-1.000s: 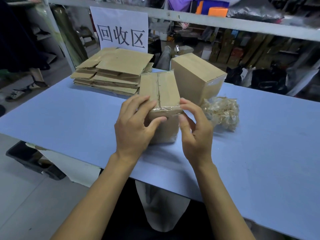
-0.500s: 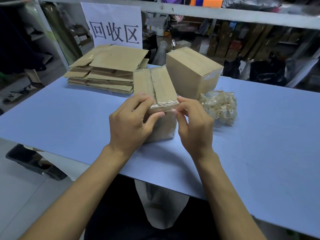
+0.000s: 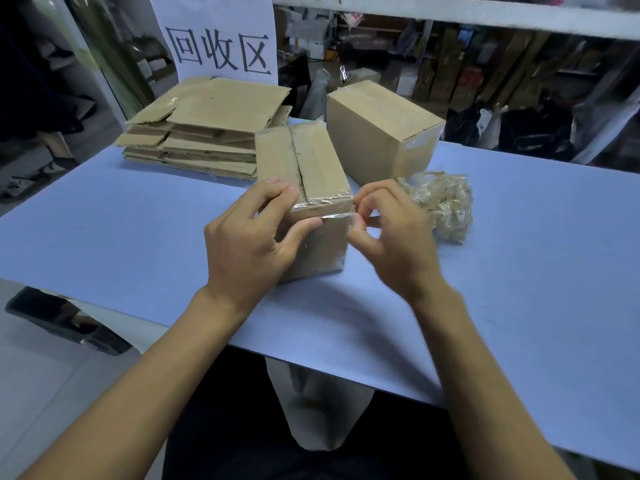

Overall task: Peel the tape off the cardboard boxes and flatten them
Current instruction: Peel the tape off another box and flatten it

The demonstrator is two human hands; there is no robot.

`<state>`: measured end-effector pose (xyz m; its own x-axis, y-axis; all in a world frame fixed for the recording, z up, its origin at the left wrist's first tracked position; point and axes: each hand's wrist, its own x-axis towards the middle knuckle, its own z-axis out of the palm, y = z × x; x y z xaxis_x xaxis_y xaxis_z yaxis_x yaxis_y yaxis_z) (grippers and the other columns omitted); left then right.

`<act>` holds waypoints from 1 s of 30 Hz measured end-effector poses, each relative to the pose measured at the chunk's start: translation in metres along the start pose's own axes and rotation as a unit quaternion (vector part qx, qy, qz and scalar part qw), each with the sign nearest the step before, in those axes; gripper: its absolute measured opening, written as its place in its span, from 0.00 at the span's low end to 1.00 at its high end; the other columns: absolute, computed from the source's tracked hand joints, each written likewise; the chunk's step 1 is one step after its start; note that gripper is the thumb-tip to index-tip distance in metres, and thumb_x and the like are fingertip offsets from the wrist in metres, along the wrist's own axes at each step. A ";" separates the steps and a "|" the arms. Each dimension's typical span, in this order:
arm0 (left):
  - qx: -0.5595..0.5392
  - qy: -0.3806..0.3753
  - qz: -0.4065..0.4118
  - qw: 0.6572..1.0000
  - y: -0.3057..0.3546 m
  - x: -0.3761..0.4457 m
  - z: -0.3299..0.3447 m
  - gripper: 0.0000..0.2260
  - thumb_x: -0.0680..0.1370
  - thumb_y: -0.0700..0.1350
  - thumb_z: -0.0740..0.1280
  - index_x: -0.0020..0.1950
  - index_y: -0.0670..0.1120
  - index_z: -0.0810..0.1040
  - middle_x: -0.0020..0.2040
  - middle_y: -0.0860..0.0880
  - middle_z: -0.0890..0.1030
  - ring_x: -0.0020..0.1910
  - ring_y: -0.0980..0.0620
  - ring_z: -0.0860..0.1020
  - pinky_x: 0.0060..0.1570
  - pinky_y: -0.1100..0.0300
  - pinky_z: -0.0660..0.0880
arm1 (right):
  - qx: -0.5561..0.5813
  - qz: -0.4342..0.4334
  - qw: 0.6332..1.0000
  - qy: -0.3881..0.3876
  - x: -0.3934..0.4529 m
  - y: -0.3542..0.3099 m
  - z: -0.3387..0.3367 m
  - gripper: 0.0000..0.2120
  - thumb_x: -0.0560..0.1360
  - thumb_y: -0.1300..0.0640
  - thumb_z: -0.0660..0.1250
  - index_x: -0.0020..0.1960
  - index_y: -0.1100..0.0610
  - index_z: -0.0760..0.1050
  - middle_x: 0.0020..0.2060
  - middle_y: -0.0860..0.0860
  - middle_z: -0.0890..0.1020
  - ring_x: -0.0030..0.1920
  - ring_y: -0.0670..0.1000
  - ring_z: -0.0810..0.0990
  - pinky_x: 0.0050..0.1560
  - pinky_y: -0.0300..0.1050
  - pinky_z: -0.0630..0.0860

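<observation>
Head view: a person's two bare hands work at a blue table.
Left hand: grip curled round the near box, thumb on its front face.
Right hand: grip pinching the clear tape at the box's right front edge.
Tape wad: just right of that hand.
Second box: behind, still closed.
Flattened cardboard: stacked far left, under a paper sign.

A single head-worn wide-angle view looks forward and down from just above the near edge of the blue table, close over both forearms. It faces the far shelving and the white sign; straight lines bow toward the borders.
</observation>
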<state>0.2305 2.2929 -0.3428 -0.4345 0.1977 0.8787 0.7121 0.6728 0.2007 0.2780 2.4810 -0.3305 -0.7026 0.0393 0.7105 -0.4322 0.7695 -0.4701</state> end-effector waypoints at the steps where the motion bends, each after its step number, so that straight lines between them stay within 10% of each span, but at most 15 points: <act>1: -0.006 -0.004 -0.001 1.000 0.000 0.000 0.000 0.13 0.75 0.52 0.76 0.51 0.43 0.85 0.52 0.48 0.85 0.56 0.51 0.83 0.39 0.56 0.80 | 0.036 0.027 0.997 -0.062 0.005 0.003 -0.013 0.05 0.72 0.69 0.68 0.39 0.63 0.74 0.46 0.53 0.77 0.44 0.41 0.75 0.41 0.33 0.77; 4: -0.034 -0.008 -0.022 0.999 0.001 -0.001 -0.001 0.13 0.74 0.50 0.76 0.52 0.41 0.85 0.52 0.47 0.84 0.57 0.51 0.82 0.44 0.55 0.80 | 0.128 0.093 0.975 -0.159 0.008 0.011 -0.032 0.03 0.75 0.64 0.70 0.42 0.61 0.78 0.48 0.50 0.80 0.48 0.39 0.78 0.45 0.31 0.75; 8: -0.043 -0.005 -0.037 0.998 0.002 -0.001 0.001 0.14 0.74 0.50 0.77 0.52 0.41 0.85 0.52 0.46 0.84 0.57 0.51 0.82 0.46 0.56 0.80 | 0.221 0.210 0.950 -0.074 -0.012 0.002 -0.008 0.18 0.69 0.49 0.75 0.52 0.56 0.74 0.52 0.50 0.79 0.55 0.47 0.79 0.50 0.43 0.80; 12: -0.050 -0.010 -0.046 0.998 0.003 -0.002 0.002 0.14 0.74 0.49 0.76 0.53 0.41 0.85 0.53 0.45 0.84 0.58 0.50 0.82 0.51 0.60 0.78 | 0.124 0.165 0.978 -0.014 -0.017 -0.001 0.011 0.12 0.74 0.60 0.73 0.40 0.51 0.70 0.43 0.47 0.80 0.48 0.42 0.78 0.42 0.33 0.76; 16: -0.073 -0.038 -0.044 0.996 0.003 -0.001 0.000 0.15 0.74 0.48 0.76 0.55 0.40 0.85 0.54 0.45 0.84 0.59 0.49 0.81 0.57 0.62 0.76 | 0.272 0.225 0.926 -0.136 0.002 0.015 -0.028 0.13 0.75 0.66 0.71 0.37 0.57 0.69 0.37 0.54 0.82 0.45 0.47 0.85 0.46 0.50 0.84; 19: -0.072 -0.060 -0.039 0.995 0.006 0.003 0.002 0.15 0.74 0.49 0.76 0.55 0.41 0.85 0.55 0.46 0.83 0.60 0.50 0.81 0.54 0.57 0.78 | 0.332 0.260 0.885 -0.197 0.019 0.013 -0.056 0.11 0.74 0.70 0.70 0.39 0.61 0.71 0.38 0.58 0.84 0.38 0.50 0.84 0.39 0.42 0.81; 25: -0.033 -0.049 -0.028 0.998 0.004 0.009 -0.005 0.14 0.73 0.51 0.76 0.52 0.43 0.85 0.52 0.47 0.84 0.56 0.52 0.81 0.40 0.54 0.79 | 0.339 0.214 0.915 -0.043 0.037 -0.011 -0.040 0.10 0.71 0.71 0.73 0.40 0.61 0.75 0.31 0.59 0.82 0.28 0.49 0.78 0.31 0.40 0.74; 30: -0.021 -0.080 -0.017 0.996 0.005 0.012 -0.009 0.15 0.74 0.54 0.73 0.53 0.45 0.85 0.53 0.49 0.83 0.53 0.51 0.82 0.36 0.52 0.79 | 0.340 0.120 0.932 -0.046 0.031 -0.031 -0.015 0.09 0.71 0.67 0.74 0.40 0.55 0.77 0.37 0.69 0.79 0.31 0.64 0.72 0.32 0.57 0.69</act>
<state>0.2334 2.2921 -0.3273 -0.5389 0.2893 0.7911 0.7162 0.6517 0.2496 0.2784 2.4674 -0.2862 -0.8571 0.0790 0.5091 -0.4926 0.1637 -0.8547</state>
